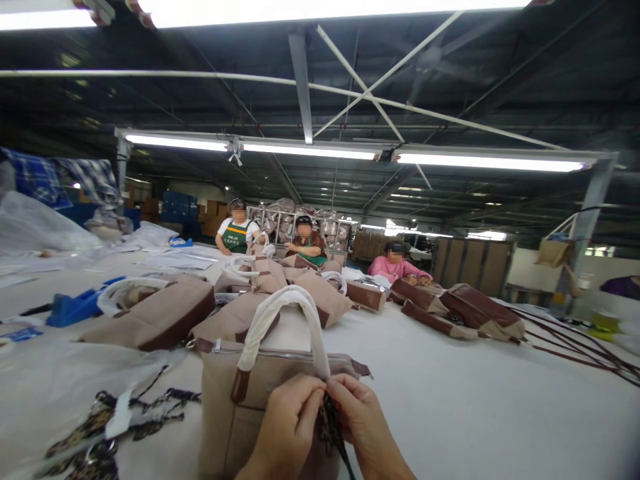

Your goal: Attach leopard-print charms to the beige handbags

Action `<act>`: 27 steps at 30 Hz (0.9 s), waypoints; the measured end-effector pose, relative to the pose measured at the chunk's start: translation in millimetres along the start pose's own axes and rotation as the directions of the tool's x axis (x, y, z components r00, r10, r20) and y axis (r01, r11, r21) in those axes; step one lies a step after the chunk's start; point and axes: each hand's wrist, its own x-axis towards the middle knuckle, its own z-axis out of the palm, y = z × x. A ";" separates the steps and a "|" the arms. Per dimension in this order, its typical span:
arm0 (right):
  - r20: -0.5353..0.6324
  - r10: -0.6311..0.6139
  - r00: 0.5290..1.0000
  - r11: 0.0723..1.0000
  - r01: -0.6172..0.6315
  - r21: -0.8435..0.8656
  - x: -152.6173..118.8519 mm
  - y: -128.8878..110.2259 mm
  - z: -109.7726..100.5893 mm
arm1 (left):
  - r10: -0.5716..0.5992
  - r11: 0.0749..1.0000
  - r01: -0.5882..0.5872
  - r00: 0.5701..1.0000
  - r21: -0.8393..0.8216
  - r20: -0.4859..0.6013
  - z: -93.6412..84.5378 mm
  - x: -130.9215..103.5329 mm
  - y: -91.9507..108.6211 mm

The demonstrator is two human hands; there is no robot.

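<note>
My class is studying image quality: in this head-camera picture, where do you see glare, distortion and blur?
Head view: the tube lights glare white against the dark ceiling; the long pipe bows, likely lens distortion; the fan is blurred, the right edge dim and soft, while the bag, left hand and right hand read more clearly.

The white table (pixel 490 400) holds a blue, angular plastic object (pixel 75 307) toward its left edge; a person in a pink top (pixel 385 268) is at its far edge.
</note>
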 end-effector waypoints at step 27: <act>0.189 -0.294 0.937 0.895 0.339 -0.291 -3.0 -1.1 -13.2 | 0.162 0.887 -0.278 0.935 0.368 0.316 -22.9 35.2 -5.3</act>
